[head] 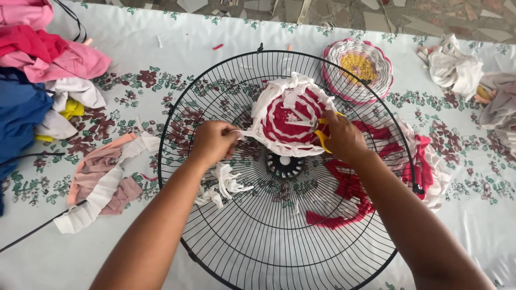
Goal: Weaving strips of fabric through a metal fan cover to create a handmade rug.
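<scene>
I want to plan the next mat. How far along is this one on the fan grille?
Done: a red-and-white woven round sits on the fan grille. In hand: the left hand pulls a white strip; the right hand holds yellow-handled scissors. Left: red strips lie unused.

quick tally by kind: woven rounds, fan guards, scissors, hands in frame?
Woven rounds: 2, the red and white one on the fan guard, the pink, white and yellow one on the tablecloth
Black wire fan guards: 1
Yellow-handled scissors: 1, in the right hand
Hands: 2, left hand pinching a white strip
Total: 6
</scene>
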